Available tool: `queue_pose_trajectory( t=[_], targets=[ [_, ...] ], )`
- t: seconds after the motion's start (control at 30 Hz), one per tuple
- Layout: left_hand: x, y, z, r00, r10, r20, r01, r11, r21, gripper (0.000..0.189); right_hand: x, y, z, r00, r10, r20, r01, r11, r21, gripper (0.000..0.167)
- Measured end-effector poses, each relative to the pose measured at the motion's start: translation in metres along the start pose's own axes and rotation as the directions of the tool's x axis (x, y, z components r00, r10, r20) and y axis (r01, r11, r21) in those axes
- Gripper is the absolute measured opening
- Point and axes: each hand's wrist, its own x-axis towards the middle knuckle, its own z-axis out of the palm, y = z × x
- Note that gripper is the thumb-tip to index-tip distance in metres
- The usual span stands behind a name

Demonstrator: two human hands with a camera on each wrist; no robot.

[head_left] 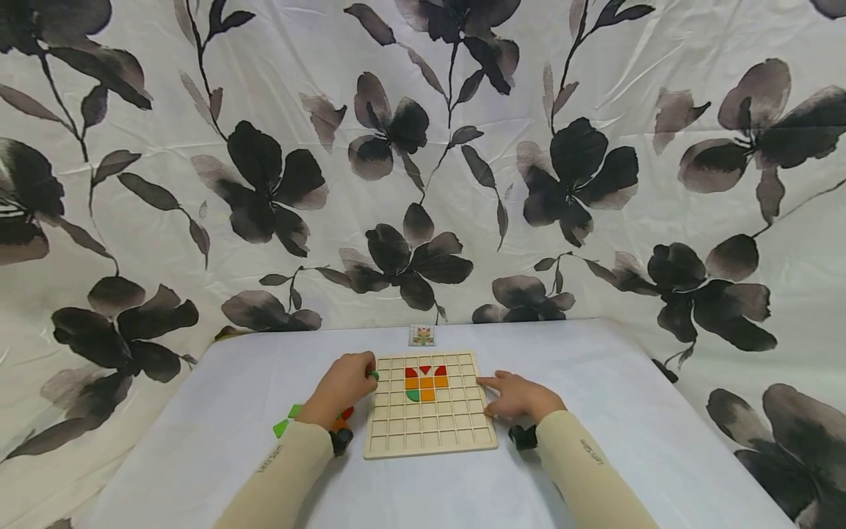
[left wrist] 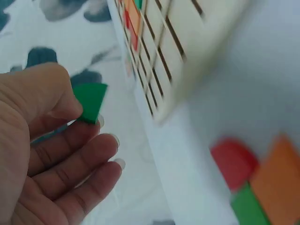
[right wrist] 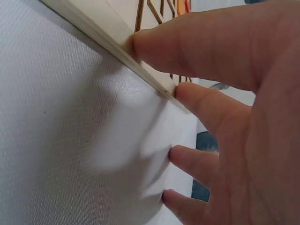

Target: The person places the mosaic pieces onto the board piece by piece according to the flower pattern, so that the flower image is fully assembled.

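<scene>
My left hand (head_left: 345,382) pinches a green quarter-circle tile (left wrist: 91,102) between thumb and index finger, at the left edge of a wooden grid board (head_left: 390,433). The other left fingers are loosely bent. On the opposite side, my right hand (head_left: 522,397) touches the board's right edge with thumb and index fingertips, fingers spread and mostly straight. Its lower fingertips reach toward the white cloth in the right wrist view. Toward the board's upper middle sit red pieces (head_left: 440,371), a row of orange squares (head_left: 426,383), another orange square (head_left: 427,395) and a green quarter-circle (head_left: 413,395).
Loose tiles lie left of the board, partly behind my left forearm: green ones (head_left: 280,427), a red one (left wrist: 234,163) and an orange one (left wrist: 276,187). Behind the board lies a small patterned card (head_left: 421,336). A floral cloth (head_left: 410,184) hangs beyond the white table (head_left: 218,411).
</scene>
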Motion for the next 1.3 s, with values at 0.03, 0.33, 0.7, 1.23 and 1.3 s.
queue_pose_trajectory(
  t=[0.03, 0.33, 0.7, 1.23, 1.3],
  targets=[
    [0.001, 0.005, 0.002, 1.0, 0.011, -0.001, -0.011, 1.0, -0.011, 0.011, 0.0, 0.0, 0.0, 1.0, 0.001, 0.002, -0.001, 1.0, -0.002, 0.064],
    [0.007, 0.033, 0.026, 0.999, 0.047, -0.012, -0.048, 0.993, -0.104, 0.012, -0.003, 0.001, 0.0, 1.0, 0.004, 0.007, -0.004, 1.0, 0.019, 0.065],
    [0.008, 0.055, 0.049, 0.991, 0.131, -0.02, -0.133, 0.981, -0.144, 0.006, -0.001, 0.005, 0.003, 1.0, -0.014, 0.014, 0.014, 0.999, 0.041, 0.066],
    [0.013, 0.078, 0.069, 0.987, 0.162, 0.019, -0.154, 0.964, -0.216, 0.011, 0.001, 0.009, 0.007, 0.999, -0.032, 0.0, 0.032, 0.998, 0.056, 0.066],
    [0.015, 0.079, 0.071, 0.985, 0.168, 0.039, -0.157, 0.968, -0.198, 0.013, 0.001, 0.01, 0.007, 0.999, -0.036, 0.0, 0.036, 0.998, 0.057, 0.066]
  ],
)
